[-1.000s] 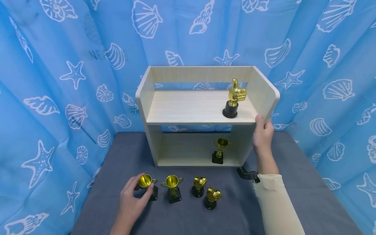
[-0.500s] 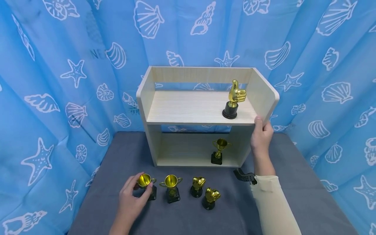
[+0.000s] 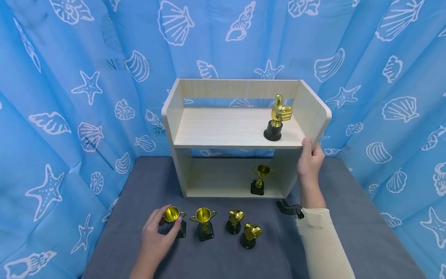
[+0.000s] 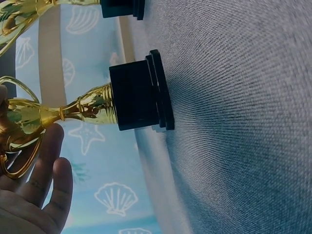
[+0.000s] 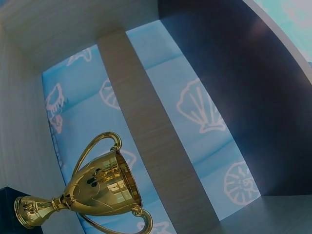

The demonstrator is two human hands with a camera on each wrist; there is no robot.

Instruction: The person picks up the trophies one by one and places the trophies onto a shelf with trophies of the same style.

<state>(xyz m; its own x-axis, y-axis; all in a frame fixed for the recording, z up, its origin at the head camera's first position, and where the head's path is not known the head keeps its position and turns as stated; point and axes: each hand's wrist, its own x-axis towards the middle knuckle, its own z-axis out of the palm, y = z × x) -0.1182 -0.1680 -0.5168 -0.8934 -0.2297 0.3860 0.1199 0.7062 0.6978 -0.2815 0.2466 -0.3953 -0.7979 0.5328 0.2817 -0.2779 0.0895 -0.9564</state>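
At the front left, my left hand (image 3: 156,234) grips a gold trophy cup (image 3: 172,214) around its bowl, thumb on one side and fingers on the other. In the left wrist view the cup's black base (image 4: 139,92) stands right at the grey cloth. My right hand (image 3: 310,162) holds the right side panel of the pale wooden shelf (image 3: 223,126), its thumb at the edge of the upper board. On that board stands a gold thumbs-up trophy (image 3: 278,114). Below it, a trophy cup (image 3: 262,172) sits on the lower level, also large in the right wrist view.
Right of my left hand stand another gold trophy cup (image 3: 204,221) and two small gold trophies on round black bases, one at the back (image 3: 235,221) and one nearer (image 3: 250,234). A grey cloth (image 3: 271,259) covers the table. Behind hangs a blue shell-patterned curtain (image 3: 115,50).
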